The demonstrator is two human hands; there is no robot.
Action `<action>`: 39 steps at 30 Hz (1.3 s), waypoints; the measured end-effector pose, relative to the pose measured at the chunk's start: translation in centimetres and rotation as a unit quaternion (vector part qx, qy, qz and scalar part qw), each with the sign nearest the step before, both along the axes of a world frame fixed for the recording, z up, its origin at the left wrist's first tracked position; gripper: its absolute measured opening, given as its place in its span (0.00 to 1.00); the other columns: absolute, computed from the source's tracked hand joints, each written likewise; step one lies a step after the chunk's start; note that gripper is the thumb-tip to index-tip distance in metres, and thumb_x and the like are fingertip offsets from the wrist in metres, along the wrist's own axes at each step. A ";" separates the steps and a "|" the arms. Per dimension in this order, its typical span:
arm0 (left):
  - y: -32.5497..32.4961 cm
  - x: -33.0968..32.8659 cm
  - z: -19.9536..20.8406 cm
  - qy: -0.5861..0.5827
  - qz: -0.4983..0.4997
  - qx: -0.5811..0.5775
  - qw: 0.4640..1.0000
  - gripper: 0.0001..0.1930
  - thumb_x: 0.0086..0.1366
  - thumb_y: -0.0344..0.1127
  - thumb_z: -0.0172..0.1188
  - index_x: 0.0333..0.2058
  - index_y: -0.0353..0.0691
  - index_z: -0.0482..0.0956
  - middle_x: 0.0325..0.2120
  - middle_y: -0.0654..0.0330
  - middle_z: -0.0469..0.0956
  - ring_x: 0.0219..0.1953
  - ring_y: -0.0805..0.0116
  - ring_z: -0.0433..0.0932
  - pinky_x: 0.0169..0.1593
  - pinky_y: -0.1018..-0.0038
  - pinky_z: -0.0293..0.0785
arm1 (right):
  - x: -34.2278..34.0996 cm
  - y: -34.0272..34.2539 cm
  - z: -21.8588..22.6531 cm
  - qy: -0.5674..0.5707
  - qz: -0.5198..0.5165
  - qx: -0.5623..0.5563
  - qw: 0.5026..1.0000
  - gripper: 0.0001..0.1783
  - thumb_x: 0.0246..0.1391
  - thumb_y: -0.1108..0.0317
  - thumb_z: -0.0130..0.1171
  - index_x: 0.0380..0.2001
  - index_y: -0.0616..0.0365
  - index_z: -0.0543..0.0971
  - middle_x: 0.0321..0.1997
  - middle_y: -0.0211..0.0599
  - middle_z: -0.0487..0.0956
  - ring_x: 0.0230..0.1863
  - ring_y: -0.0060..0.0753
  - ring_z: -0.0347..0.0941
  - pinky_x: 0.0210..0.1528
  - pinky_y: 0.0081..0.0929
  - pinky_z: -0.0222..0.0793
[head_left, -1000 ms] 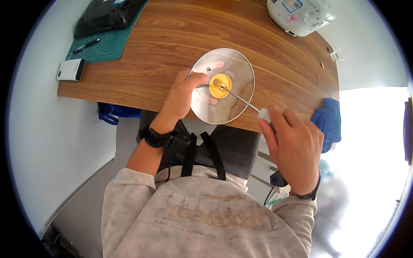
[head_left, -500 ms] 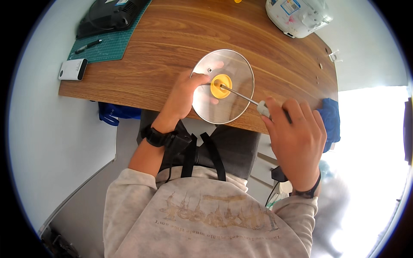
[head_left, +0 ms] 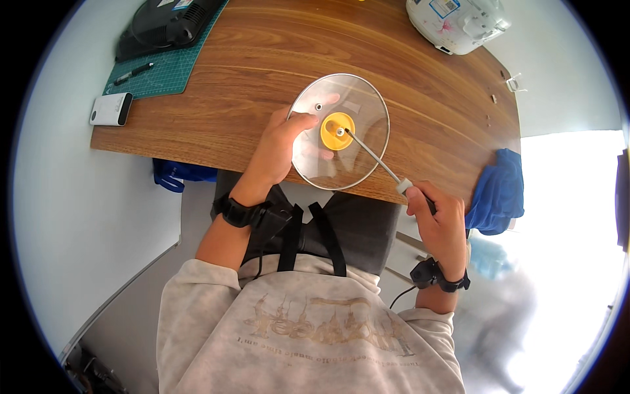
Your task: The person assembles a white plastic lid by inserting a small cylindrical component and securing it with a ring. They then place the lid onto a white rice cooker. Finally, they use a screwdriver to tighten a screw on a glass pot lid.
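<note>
A round glass pot lid [head_left: 357, 164] with a metal rim is tilted up above the near edge of the table. My left hand [head_left: 281, 141] grips its left side, thumb on the near face and fingers showing through the glass behind. At the lid's centre sits a yellow round knob [head_left: 333, 141], with a small screw head [head_left: 340, 132] inside its recess. My right hand [head_left: 438, 213] is closed around the handle of a screwdriver [head_left: 377, 159]. The screwdriver's tip lies at the yellow knob, beside the screw head rather than squarely on it.
At the far right stands a white rice cooker [head_left: 456, 26]. A black appliance [head_left: 167, 33] rests on a green cutting mat [head_left: 164, 82] with a pen [head_left: 133, 73]; a white power bank [head_left: 110, 109] lies nearby. Blue cloth [head_left: 497, 190] hangs at the table's right edge.
The screwdriver tip has shifted slightly right, off the screw head. My right hand has moved down and turned, its fingers now curled round the handle. My left hand keeps its hold on the lid.
</note>
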State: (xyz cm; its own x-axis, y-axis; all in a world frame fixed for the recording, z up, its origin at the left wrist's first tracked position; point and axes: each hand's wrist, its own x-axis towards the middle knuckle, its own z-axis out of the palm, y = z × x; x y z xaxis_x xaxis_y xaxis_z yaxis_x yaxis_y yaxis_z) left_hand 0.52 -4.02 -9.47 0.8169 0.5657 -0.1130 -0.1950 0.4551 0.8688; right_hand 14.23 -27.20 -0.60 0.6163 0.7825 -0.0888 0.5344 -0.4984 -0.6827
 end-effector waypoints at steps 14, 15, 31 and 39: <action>0.1 -0.1 0.1 0.000 -0.010 0.009 1.000 0.29 0.65 0.40 0.49 0.62 0.31 0.69 0.64 0.47 0.67 0.64 0.51 0.69 0.42 0.57 0.86 | -0.2 0.1 -1.0 -0.017 0.019 0.023 0.999 0.13 0.62 0.62 0.62 0.38 0.62 0.84 0.22 0.49 0.78 0.18 0.47 0.65 0.24 0.30 0.64; 0.1 -0.1 0.3 -0.002 -0.015 0.013 1.000 0.29 0.65 0.40 0.49 0.63 0.31 0.68 0.64 0.47 0.67 0.64 0.51 0.69 0.42 0.57 0.86 | -0.2 0.1 -0.9 -0.017 0.017 0.021 0.999 0.13 0.62 0.62 0.62 0.38 0.62 0.84 0.22 0.49 0.78 0.18 0.47 0.65 0.24 0.31 0.64; 0.5 -0.2 -0.6 0.009 -0.008 0.021 1.000 0.27 0.66 0.42 0.50 0.59 0.31 0.73 0.64 0.48 0.69 0.60 0.52 0.74 0.39 0.63 0.87 | -2.4 2.5 4.0 -0.379 0.097 -0.080 0.917 0.12 0.57 0.57 0.66 0.36 0.54 0.81 0.25 0.32 0.77 0.19 0.41 0.75 0.21 0.35 0.68; 0.3 0.0 -0.5 0.011 0.007 0.005 1.000 0.27 0.66 0.41 0.50 0.61 0.32 0.71 0.64 0.48 0.69 0.59 0.53 0.75 0.41 0.63 0.86 | -2.7 3.6 4.9 -0.523 0.134 -0.087 0.837 0.12 0.51 0.64 0.66 0.40 0.52 0.82 0.30 0.29 0.72 0.33 0.30 0.73 0.34 0.31 0.64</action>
